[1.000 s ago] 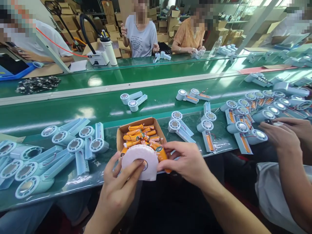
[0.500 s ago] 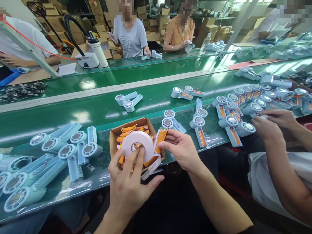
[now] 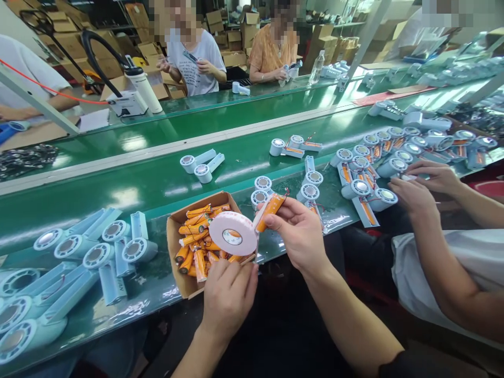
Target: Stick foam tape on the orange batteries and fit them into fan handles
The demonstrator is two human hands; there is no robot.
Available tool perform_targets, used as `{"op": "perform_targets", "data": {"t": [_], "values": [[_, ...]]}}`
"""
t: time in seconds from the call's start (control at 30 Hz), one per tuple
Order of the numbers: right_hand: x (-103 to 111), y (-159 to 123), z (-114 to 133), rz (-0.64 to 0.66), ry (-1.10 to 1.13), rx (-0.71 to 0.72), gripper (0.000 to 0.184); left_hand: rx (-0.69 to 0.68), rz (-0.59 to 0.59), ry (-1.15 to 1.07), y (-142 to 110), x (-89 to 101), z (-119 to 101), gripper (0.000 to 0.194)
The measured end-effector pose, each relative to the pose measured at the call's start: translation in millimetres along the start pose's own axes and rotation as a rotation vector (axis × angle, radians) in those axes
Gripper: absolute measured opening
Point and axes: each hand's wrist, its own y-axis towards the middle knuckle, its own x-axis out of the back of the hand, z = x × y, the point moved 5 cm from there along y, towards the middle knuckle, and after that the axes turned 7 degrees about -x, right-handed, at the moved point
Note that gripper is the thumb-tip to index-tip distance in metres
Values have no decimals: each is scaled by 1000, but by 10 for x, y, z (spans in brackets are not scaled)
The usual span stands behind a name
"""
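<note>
My right hand (image 3: 301, 231) is closed around an orange battery (image 3: 271, 212) with thin wires at its top end. White tape runs along the battery's side and joins a roll of white tape (image 3: 233, 233). The roll hangs tilted over an open cardboard box (image 3: 173, 252) of orange batteries (image 3: 192, 231). Just below the roll, my left hand (image 3: 228, 296) is closed with fingers curled at the box's near edge. What its fingertips pinch, if anything, is hidden.
Light-blue fan housings (image 3: 98, 255) lie to the left, and more (image 3: 360, 187) stand to the right, some holding orange batteries. A co-worker's hands (image 3: 417, 194) work at the right. Behind runs a green conveyor belt (image 3: 149, 184), with people seated across it.
My left hand has come out of the roll's centre and moved below it, its fingers now curled. The roll tilts more. My right hand still holds the battery, now more slanted.
</note>
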Motion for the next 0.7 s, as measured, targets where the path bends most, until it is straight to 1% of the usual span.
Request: {"op": "perform_targets", "data": {"t": [0.07,0.1,0.13,0.17,0.23,0.27,0.33,0.4,0.43,0.47,0.53,0.63,0.7], "values": [[84,23,59,-16,-12,23,39,-72,91,-152,-72,-27,-78,20],[114,28,79,-5,-16,24,39,-86,115,-213,-106,-16,-87,21],[132,27,91,16,-21,20,38,-79,111,-246,-129,12,-69,20],[142,20,94,41,-24,13,37,-50,78,-238,-140,51,-26,20],[143,-8,85,78,-26,-2,37,42,-13,-119,-132,120,86,28],[141,-25,76,84,-26,-8,37,81,-35,-42,-117,124,125,33],[130,-59,56,88,-34,-18,37,124,-16,70,-77,56,139,42],[114,-88,46,92,-36,-25,37,144,20,124,-36,-68,90,51],[106,-104,48,94,-30,-24,38,155,14,146,-14,-123,60,53],[97,-122,54,95,-19,-17,38,169,-1,161,8,-171,35,52],[83,-174,77,77,21,28,38,202,-60,162,61,-228,14,42],[79,-300,96,-21,76,166,35,204,-171,159,144,-214,3,25],[90,-379,63,-96,75,230,34,171,-190,199,180,-179,-55,21]]}}
